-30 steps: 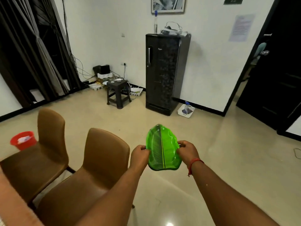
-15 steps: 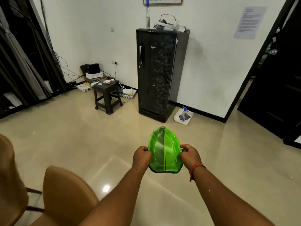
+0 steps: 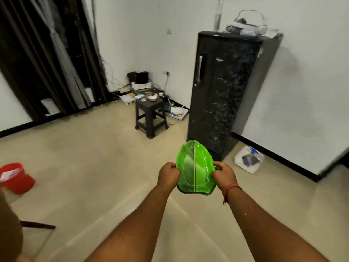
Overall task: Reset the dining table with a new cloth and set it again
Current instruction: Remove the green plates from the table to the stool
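Note:
I carry a green leaf-shaped plate (image 3: 194,169) in front of me, above the floor, its tip pointing away; a darker edge under it hints at a second plate, which I cannot confirm. My left hand (image 3: 168,175) grips the plate's left rim with curled fingers. My right hand (image 3: 223,174), a red thread at its wrist, grips the right rim. The dining table is out of view.
A black fridge (image 3: 226,95) stands ahead against the white wall, a small dark stool (image 3: 150,114) with small dishes to its left. A white container (image 3: 249,159) lies right of the fridge. A red bucket (image 3: 16,178) and a brown chair's edge (image 3: 9,233) sit at left.
The view has swung and moved toward the fridge and stool; the brown chairs have slid out to the left edge. Both hands keep their hold on the green plate.

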A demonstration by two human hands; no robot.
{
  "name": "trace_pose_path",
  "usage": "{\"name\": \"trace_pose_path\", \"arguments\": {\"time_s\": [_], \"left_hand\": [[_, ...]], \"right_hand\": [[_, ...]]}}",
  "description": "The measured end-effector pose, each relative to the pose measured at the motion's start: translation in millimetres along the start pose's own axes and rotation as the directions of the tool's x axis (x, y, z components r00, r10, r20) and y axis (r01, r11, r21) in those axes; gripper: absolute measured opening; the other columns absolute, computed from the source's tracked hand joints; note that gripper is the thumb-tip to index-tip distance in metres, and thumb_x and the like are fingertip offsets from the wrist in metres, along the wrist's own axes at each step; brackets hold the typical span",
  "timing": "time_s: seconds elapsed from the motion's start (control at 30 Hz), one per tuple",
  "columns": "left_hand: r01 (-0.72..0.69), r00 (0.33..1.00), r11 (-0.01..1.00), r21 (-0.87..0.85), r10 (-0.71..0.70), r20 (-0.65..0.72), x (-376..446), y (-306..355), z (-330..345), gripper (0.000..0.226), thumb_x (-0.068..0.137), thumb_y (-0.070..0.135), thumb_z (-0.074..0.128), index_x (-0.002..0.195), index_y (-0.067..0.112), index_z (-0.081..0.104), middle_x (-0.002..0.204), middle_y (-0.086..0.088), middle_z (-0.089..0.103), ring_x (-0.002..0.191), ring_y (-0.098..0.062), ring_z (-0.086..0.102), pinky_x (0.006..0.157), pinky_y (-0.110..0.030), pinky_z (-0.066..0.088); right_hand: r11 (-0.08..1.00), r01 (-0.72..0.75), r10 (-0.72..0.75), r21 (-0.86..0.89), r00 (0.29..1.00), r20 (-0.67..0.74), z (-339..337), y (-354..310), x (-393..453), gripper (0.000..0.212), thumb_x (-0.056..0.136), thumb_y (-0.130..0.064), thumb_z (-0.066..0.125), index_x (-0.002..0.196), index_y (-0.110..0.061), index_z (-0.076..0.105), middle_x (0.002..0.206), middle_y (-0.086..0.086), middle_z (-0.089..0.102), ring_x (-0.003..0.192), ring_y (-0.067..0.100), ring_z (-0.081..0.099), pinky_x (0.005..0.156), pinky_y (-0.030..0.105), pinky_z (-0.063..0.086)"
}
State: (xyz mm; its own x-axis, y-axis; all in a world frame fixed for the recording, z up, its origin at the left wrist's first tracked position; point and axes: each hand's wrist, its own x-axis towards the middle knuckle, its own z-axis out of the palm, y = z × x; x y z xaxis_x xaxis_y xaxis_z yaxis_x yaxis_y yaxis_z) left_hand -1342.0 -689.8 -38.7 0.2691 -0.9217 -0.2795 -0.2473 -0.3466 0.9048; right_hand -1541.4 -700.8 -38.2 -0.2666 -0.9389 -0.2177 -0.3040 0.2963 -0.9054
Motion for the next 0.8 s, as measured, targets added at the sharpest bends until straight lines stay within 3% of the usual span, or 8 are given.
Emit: {"name": "trace_pose_path", "arguments": {"time_s": [0.23, 0.4, 0.53, 0.63, 0.8], "left_hand": [[0.121, 0.963, 0.992, -0.042, -0.127, -0.239, 131.9, 21.2, -64.2, 0.029, 0.067, 0.016, 0.051, 0.091, 0.013, 0.068, 0.091, -0.005, 0.073, 0.089, -0.026, 0.068, 0.082, -0.038, 0.056], [0.175, 0.898, 0.982, -0.078, -0.191, -0.397, 208.6, 8.2, -143.9, 0.024, 0.073, 0.012, 0.054, 0.094, 0.012, 0.066, 0.094, -0.008, 0.072, 0.091, -0.028, 0.067, 0.082, -0.039, 0.055], [0.201, 0.843, 0.975, -0.091, -0.220, -0.490, 261.6, -8.3, -213.2, 0.038, 0.067, 0.018, 0.053, 0.100, 0.006, 0.067, 0.098, -0.011, 0.071, 0.093, -0.030, 0.066, 0.083, -0.038, 0.054], [0.249, 0.803, 0.962, -0.115, -0.271, -0.530, 302.3, -10.1, -272.2, 0.022, 0.079, 0.007, 0.056, 0.098, 0.008, 0.066, 0.099, -0.007, 0.069, 0.094, -0.026, 0.064, 0.080, -0.032, 0.050], [0.282, 0.718, 0.945, -0.164, -0.321, -0.618, 361.6, -15.6, -383.0, 0.025, 0.081, 0.009, 0.056, 0.104, 0.007, 0.068, 0.105, -0.009, 0.069, 0.099, -0.026, 0.063, 0.074, -0.027, 0.044]], "right_hand": [[0.992, 0.104, -0.076, -0.077, 0.951, 0.298, 121.9, -89.0, 139.0, 0.045, 0.073, 0.008, 0.057, 0.112, -0.014, 0.065, 0.099, 0.004, 0.070, 0.092, 0.023, 0.066, 0.088, 0.035, 0.053], [0.979, 0.190, -0.128, -0.077, 0.860, 0.494, 245.1, -142.1, 195.7, 0.045, 0.073, 0.008, 0.057, 0.110, -0.014, 0.065, 0.094, 0.005, 0.069, 0.088, 0.023, 0.066, 0.086, 0.038, 0.055], [0.975, 0.216, -0.141, -0.058, 0.798, 0.586, 347.6, -175.8, 218.8, 0.042, 0.074, 0.010, 0.057, 0.107, -0.016, 0.064, 0.091, 0.004, 0.069, 0.083, 0.022, 0.066, 0.082, 0.035, 0.055], [0.966, 0.247, -0.143, -0.071, 0.746, 0.650, 423.3, -207.3, 234.4, 0.038, 0.072, 0.009, 0.058, 0.096, -0.019, 0.066, 0.090, 0.004, 0.071, 0.085, 0.025, 0.067, 0.083, 0.039, 0.055], [0.951, 0.300, -0.157, -0.072, 0.673, 0.723, 561.8, -270.9, 246.1, 0.041, 0.070, 0.010, 0.058, 0.102, -0.015, 0.067, 0.090, 0.004, 0.072, 0.089, 0.026, 0.067, 0.086, 0.040, 0.055]]}}
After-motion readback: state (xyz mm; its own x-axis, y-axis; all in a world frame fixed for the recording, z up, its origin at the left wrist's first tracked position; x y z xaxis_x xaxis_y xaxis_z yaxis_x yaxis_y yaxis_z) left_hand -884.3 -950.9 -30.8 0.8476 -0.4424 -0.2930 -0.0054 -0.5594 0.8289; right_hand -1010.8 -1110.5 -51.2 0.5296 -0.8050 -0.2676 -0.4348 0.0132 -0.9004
